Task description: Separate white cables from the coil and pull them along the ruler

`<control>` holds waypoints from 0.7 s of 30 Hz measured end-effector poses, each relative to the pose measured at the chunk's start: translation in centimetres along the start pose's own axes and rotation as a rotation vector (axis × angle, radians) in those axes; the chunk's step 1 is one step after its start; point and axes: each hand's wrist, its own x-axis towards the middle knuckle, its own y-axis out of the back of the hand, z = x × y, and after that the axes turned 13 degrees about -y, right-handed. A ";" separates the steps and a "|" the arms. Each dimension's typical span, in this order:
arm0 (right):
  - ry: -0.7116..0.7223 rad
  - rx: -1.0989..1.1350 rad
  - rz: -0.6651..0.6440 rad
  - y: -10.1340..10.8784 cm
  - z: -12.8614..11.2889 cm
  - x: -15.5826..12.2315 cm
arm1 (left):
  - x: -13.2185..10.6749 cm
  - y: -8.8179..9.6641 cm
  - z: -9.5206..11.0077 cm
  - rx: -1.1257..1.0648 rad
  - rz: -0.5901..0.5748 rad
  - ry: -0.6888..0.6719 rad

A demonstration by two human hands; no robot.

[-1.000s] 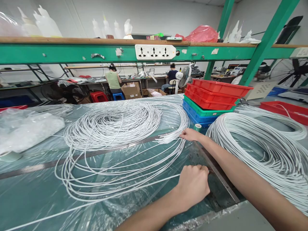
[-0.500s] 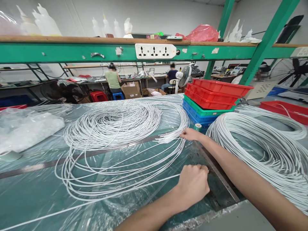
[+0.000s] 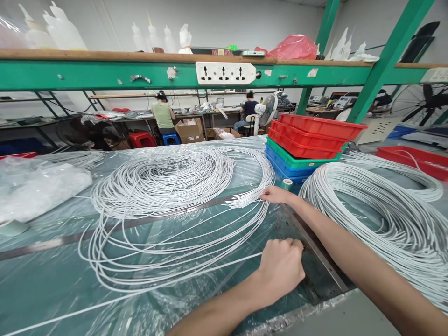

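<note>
Hardly anything moved over that last second: the view tipped a hair, the scene rode slightly up and left in it, and both hands held station. Left hand (image 3: pixel 282 268), nearest the camera, stayed curled into a tight fist, back of the hand up, and a single wire (image 3: pixel 245 258) ran straight into it from the left. Its fingertips were tucked away, so the exact grip could not be told. Farther out, the right hand (image 3: pixel 276 194) had its fingers drawn together, pinching at the right end of the loose loops (image 3: pixel 94 254); how many strands it had, you couldn't tell. That wire lay across the plastic-covered bench (image 3: pixel 52 287), trailing off toward the lower left corner, with the loops spread just beyond it. Behind those sat the big coil (image 3: pixel 126 198), and a fan of cut ends (image 3: pixel 238 200) stopped right beside the right hand. A steel ruler (image 3: pixel 45 244) slanted beneath the loops. Over on the right, past the forearm, rested a thick coil (image 3: pixel 320 196), with stacked trays (image 3: pixel 308 144) behind it and a tape roll (image 3: pixel 287 184) just beyond the right hand.
</note>
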 end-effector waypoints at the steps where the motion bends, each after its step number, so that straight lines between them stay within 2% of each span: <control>1: 0.001 0.007 -0.006 0.0 0.0 0.0 | 0.0 0.0 0.0 0.001 -0.002 0.004; 21: 0.035 0.006 -0.030 0.0 0.3 0.2 | 0.0 0.0 0.1 -0.009 0.008 0.010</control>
